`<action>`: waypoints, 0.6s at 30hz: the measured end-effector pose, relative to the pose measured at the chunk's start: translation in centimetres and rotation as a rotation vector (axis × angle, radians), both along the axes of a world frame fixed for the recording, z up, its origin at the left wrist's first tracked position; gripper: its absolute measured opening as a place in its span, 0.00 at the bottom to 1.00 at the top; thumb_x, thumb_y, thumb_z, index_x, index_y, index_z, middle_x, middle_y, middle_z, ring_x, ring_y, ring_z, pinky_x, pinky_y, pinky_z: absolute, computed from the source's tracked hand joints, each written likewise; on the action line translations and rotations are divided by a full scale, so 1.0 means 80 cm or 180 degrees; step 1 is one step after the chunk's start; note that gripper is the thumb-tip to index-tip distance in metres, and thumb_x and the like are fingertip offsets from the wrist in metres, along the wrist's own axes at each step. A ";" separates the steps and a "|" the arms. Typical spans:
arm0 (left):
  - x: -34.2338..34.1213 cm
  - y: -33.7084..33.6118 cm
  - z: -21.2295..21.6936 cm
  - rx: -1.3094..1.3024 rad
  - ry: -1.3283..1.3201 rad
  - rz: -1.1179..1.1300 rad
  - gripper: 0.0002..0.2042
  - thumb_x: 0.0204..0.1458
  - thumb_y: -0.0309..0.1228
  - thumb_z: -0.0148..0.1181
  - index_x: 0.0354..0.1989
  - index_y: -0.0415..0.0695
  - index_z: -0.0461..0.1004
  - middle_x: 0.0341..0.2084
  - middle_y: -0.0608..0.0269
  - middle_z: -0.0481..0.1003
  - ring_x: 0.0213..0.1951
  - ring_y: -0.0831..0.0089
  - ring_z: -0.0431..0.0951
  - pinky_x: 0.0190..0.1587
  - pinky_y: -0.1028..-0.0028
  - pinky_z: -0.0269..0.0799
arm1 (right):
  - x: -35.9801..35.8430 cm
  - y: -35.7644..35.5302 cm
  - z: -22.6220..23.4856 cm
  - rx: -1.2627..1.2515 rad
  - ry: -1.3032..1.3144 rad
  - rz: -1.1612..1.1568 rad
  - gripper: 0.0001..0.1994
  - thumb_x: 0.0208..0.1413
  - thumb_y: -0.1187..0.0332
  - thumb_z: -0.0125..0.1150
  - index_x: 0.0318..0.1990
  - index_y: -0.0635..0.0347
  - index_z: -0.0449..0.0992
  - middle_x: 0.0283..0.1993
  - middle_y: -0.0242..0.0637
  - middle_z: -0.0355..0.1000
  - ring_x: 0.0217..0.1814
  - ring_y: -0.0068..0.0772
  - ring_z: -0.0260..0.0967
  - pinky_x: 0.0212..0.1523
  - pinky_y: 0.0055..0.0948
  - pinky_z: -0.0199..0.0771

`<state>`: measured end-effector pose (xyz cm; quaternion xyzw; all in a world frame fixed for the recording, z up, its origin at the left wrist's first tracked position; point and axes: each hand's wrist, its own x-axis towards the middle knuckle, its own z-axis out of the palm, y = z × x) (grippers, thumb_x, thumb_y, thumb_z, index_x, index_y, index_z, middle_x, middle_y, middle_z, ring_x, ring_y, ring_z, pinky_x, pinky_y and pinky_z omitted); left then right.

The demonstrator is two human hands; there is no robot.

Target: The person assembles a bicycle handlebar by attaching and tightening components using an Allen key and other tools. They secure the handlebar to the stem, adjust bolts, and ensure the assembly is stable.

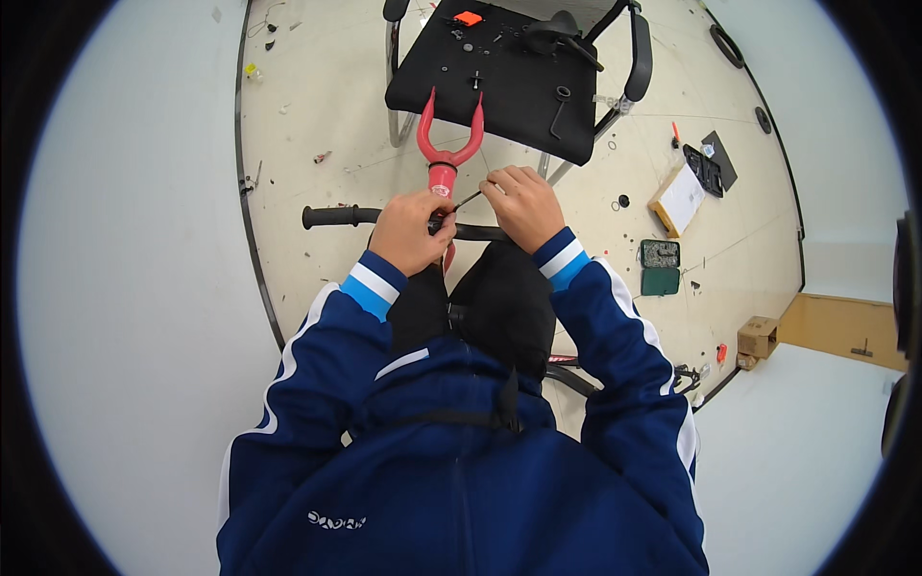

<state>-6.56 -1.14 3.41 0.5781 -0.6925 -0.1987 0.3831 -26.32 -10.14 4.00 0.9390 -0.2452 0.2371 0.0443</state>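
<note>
A small bicycle's red front fork [443,154] points away from me, its two prongs reaching the chair seat. Across its near end lies a black handlebar [477,232] with a ribbed grip [329,217] at the left. My left hand [413,232] is closed at the middle of the bar, fingertips pinched by the fork's near end; what they hold is hidden. My right hand [524,204] pinches a thin dark rod-like tool [468,201], which slants down left to the left fingertips. Its exact kind and tip cannot be made out.
A black armchair [519,106] ahead carries a bicycle saddle [552,34], a hex key [558,113], an orange piece [468,18] and small hardware. On the right floor lie a white-topped box [678,200], a black tool case [702,170] and an open green case [660,268]. Walls flank both sides.
</note>
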 end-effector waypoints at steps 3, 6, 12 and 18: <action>-0.004 -0.002 0.005 0.0019 -0.0166 -0.0057 0.05 0.46 0.26 0.65 0.31 0.41 0.79 0.28 0.56 0.78 0.33 0.55 0.78 0.39 0.63 0.71 | -0.003 -0.001 -0.007 0.0170 -0.0121 -0.0008 0.04 0.47 0.75 0.59 0.32 0.61 0.75 0.37 0.36 0.74 0.42 0.39 0.72 0.45 0.35 0.72; -0.008 -0.002 0.008 0.0031 -0.0349 -0.0041 0.05 0.45 0.25 0.65 0.31 0.41 0.79 0.28 0.57 0.79 0.34 0.56 0.78 0.40 0.63 0.71 | -0.007 -0.006 -0.026 0.0420 -0.0386 -0.0008 0.04 0.48 0.75 0.59 0.32 0.61 0.75 0.37 0.37 0.75 0.41 0.41 0.73 0.47 0.36 0.71; -0.007 0.004 -0.003 -0.0105 -0.0083 -0.0043 0.07 0.48 0.29 0.66 0.35 0.42 0.80 0.30 0.57 0.79 0.35 0.55 0.78 0.40 0.63 0.71 | -0.014 0.008 -0.020 0.0867 -0.0527 -0.0147 0.04 0.52 0.74 0.63 0.34 0.60 0.75 0.37 0.38 0.77 0.43 0.43 0.74 0.48 0.38 0.72; -0.004 0.012 -0.007 -0.0120 -0.0351 -0.0001 0.09 0.51 0.35 0.67 0.37 0.45 0.80 0.32 0.60 0.80 0.35 0.58 0.79 0.40 0.63 0.68 | -0.022 0.023 0.007 0.1438 -0.0423 -0.0269 0.03 0.54 0.70 0.63 0.34 0.59 0.78 0.32 0.38 0.77 0.38 0.45 0.75 0.40 0.39 0.74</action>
